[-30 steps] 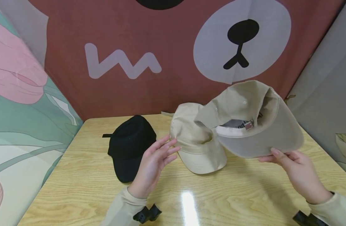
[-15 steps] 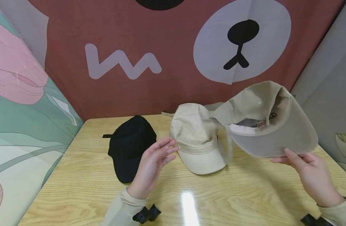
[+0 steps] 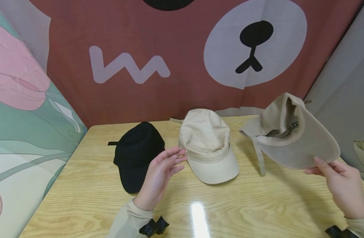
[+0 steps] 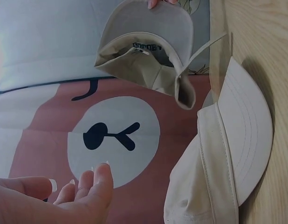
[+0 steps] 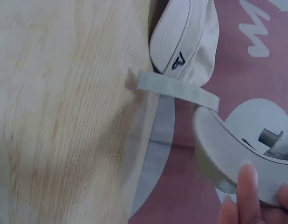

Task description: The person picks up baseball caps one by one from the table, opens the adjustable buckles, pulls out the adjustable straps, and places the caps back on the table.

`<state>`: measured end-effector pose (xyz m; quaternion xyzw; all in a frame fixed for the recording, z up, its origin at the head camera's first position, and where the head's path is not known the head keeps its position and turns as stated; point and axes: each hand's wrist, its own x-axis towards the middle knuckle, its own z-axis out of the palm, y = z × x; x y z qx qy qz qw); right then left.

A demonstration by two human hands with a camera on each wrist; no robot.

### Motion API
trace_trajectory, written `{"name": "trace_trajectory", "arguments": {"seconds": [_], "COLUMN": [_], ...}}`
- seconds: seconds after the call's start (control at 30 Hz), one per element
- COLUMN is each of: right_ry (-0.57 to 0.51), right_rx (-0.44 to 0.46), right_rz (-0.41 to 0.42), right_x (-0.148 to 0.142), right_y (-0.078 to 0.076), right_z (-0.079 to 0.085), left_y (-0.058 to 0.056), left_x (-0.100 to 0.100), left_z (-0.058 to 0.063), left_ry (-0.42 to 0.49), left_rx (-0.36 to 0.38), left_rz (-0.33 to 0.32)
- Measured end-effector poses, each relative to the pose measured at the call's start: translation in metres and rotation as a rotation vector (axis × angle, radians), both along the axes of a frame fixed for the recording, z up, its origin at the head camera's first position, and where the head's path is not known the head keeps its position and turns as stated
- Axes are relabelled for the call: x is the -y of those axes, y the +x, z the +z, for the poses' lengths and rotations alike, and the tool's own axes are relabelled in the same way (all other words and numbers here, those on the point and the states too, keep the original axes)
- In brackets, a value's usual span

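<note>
My right hand (image 3: pixel 345 190) pinches the brim of a khaki baseball cap (image 3: pixel 307 145) between thumb and fingers, at the right side. That cap is tilted, its underside and inner band facing me, with dark lettering inside. Its loose back strap (image 5: pixel 176 88) dangles down near the tabletop. A cream cap (image 3: pixel 204 132) sits at the middle of the table, brim toward me; a small dark mark (image 5: pixel 178 61) shows on its side. My left hand (image 3: pixel 158 175) is raised with relaxed fingers, close to the cream cap's left edge and holding nothing. Left of that hand rests a black cap (image 3: pixel 137 148).
The wooden table (image 3: pixel 170 215) ends against a reddish-brown cloth backdrop (image 3: pixel 134 102) printed with a bear face. A floral cloth (image 3: pixel 24 132) hangs at the left and a grey one (image 3: pixel 342 99) at the right. A thin beige strap (image 3: pixel 176 120) pokes out behind the cream cap.
My right hand has carried the khaki cap rightward and slightly lower, away from the cream cap it overlapped. The strap now hangs free. My left hand has stayed almost still.
</note>
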<state>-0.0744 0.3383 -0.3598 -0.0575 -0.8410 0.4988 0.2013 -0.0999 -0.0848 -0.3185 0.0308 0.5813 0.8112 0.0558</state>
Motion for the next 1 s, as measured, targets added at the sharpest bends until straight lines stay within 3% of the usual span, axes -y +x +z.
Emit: {"name": "trace_trajectory", "arguments": {"seconds": [0.17,0.27,0.37,0.53,0.67,0.8,1.0], "right_ry": [0.039,0.107,0.247,0.561,0.772,0.891,0.966], "right_rx": [-0.001,-0.072,-0.139,-0.154,-0.282,-0.418,-0.419], "right_rz": [-0.091,-0.135,-0.164,-0.182,-0.147,-0.084,0.020], "right_x": [-0.004,-0.005,-0.004,-0.001,-0.001,0.001,0.002], "right_y": [0.000,-0.002,-0.004,-0.009,-0.018,-0.027,-0.036], "right_z": [0.002,0.005,0.009,0.013,0.012,0.008,-0.003], "left_y": [0.000,0.000,0.000,0.000,0.000,0.000,0.000], "left_x": [0.001,0.001,0.001,0.002,0.002,0.003,0.004], "left_z": [-0.001,-0.002,-0.002,-0.003,-0.004,-0.005,-0.006], "left_ry": [0.000,0.004,0.005,0.002,-0.001,0.000,-0.009], "left_rx": [0.001,0.003,0.004,0.001,-0.002,0.003,0.003], "left_rz": [0.002,0.004,0.004,0.000,0.000,0.003,0.001]}}
